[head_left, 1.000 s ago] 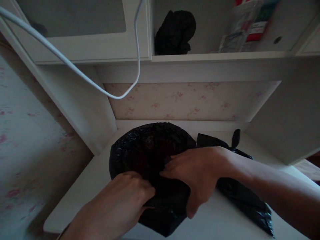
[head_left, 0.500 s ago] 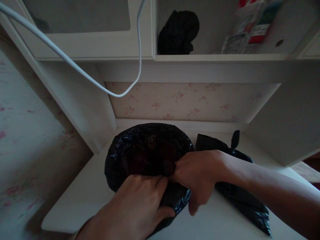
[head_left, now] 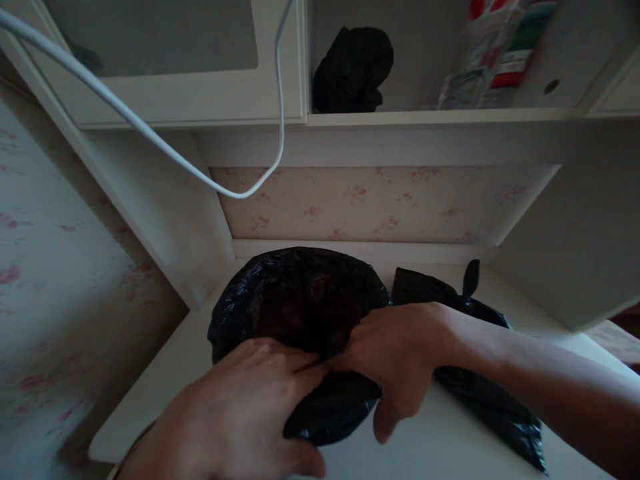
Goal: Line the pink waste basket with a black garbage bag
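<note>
Both hands are on a black plastic bag [head_left: 300, 300] that sits bulging on a white desk top [head_left: 450, 447], in the recess under a shelf. The left hand [head_left: 240, 407] lies over the near edge of the bag with its fingers [head_left: 295, 363] stretched forward and close together, flat against the plastic, and its thumb curled under the bag's lower fold; the palm is hidden from the camera, so how much plastic it grips cannot be told. The right hand [head_left: 395, 353] comes in from the right across the desk, its fingers bent down into the bag's crumpled top where they meet the left hand's fingertips, and its thumb [head_left: 383, 420] hangs free below, pointing down toward the desk top. The fingers of the right hand seem to pinch a fold of the plastic, though the dim light hides the exact hold. A second black bag [head_left: 480, 380] lies flatter on the desk just behind and under the right wrist, with a knotted tail sticking up at its far end. Behind the bags runs a wall with pale flowered paper [head_left: 370, 200]. A white cable [head_left: 150, 133] loops down from above on the left. On the shelf above sit a dark bundle [head_left: 353, 70] and some packets [head_left: 495, 53].
</note>
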Tool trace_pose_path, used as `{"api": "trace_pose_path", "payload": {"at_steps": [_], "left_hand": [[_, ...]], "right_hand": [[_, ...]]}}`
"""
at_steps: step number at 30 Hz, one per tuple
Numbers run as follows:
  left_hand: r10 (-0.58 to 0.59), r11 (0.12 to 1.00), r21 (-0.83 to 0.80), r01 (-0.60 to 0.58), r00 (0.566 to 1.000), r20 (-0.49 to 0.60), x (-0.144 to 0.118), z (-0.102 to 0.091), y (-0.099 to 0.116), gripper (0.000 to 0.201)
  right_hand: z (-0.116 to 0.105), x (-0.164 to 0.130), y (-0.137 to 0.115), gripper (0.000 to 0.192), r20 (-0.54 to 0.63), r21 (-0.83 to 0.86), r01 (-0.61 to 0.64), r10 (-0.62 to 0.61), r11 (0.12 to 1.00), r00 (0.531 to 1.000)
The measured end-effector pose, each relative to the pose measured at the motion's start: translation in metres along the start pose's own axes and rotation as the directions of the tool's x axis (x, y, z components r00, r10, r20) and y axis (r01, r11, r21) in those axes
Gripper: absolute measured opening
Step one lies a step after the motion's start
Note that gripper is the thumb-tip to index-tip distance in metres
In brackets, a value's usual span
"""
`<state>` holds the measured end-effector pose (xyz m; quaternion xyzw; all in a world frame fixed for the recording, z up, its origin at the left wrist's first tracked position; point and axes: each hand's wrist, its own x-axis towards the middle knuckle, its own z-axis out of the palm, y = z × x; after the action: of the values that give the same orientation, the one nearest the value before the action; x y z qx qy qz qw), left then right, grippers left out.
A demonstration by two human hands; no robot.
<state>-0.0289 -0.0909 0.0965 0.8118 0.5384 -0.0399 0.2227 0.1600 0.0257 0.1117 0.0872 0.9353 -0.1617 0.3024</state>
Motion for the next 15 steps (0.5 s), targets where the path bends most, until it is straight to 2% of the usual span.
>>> {"api": "trace_pose_path", "payload": {"at_steps": [3,6,10,13,15], "left_hand": [[-0.014,0.998,0.063,0.011,0.999,0.041,0.009,0.003,0.006,0.037],[0.025,0.979,0.199,-0.042,0.996,0.089,0.012,0.006,0.001,0.024],[0.071,0.947,0.312,-0.080,0.997,0.039,0.005,0.007,-0.012,0.017],[0.068,0.950,0.304,-0.072,0.997,0.022,-0.002,0.005,-0.017,0.016],[0.024,0.971,0.238,-0.027,1.000,0.016,-0.005,0.003,-0.015,0.013]], "right_hand": [[-0.001,0.002,-0.002,0.073,0.036,-0.017,-0.027,0.028,0.999,0.999],[-0.002,0.002,-0.001,0.070,0.083,-0.022,-0.035,0.037,0.999,0.996],[-0.002,0.001,-0.001,0.069,0.097,-0.060,-0.090,0.096,0.994,0.991],[0.000,-0.001,-0.001,0.067,0.072,-0.058,-0.098,0.102,0.994,0.992],[0.002,-0.004,0.000,0.069,0.002,-0.037,-0.086,0.086,0.996,0.996]]}}
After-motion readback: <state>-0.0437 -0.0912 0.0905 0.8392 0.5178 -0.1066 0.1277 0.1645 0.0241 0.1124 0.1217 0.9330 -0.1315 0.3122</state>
